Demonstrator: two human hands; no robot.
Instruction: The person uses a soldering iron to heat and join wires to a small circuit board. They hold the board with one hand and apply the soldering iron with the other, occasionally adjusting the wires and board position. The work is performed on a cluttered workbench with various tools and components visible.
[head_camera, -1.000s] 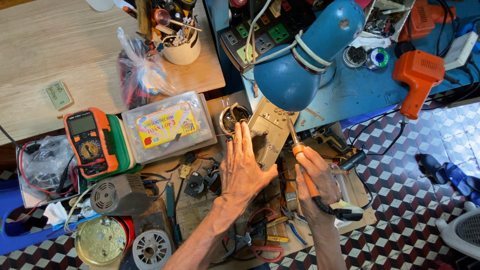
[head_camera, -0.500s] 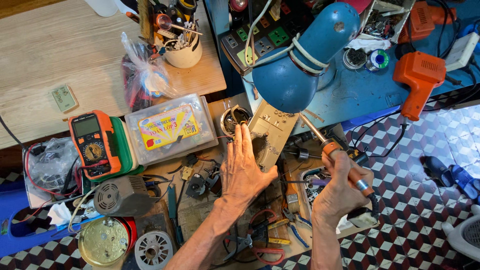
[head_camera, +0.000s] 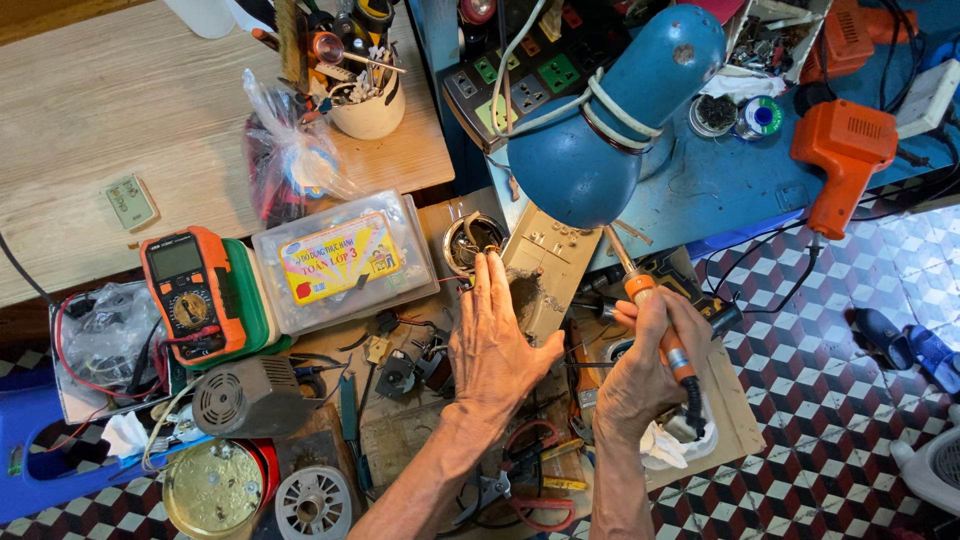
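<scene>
The beige plastic switch plate (head_camera: 545, 275) lies flat on the cluttered worktop (head_camera: 400, 440) under the blue lamp shade (head_camera: 610, 130); it appears light, rigid and brittle, best steadied by its edges. The left hand (head_camera: 495, 350) rests on it, fingers spread, gripping nothing. The right hand (head_camera: 645, 375) is clenched round the orange-handled soldering iron (head_camera: 655, 320), held by its insulated grip, tip toward the plate.

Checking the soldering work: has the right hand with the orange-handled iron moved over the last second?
Yes. The right hand with the soldering iron has drawn back from the beige board, toward the person, tip raised under the blue lamp.
</scene>
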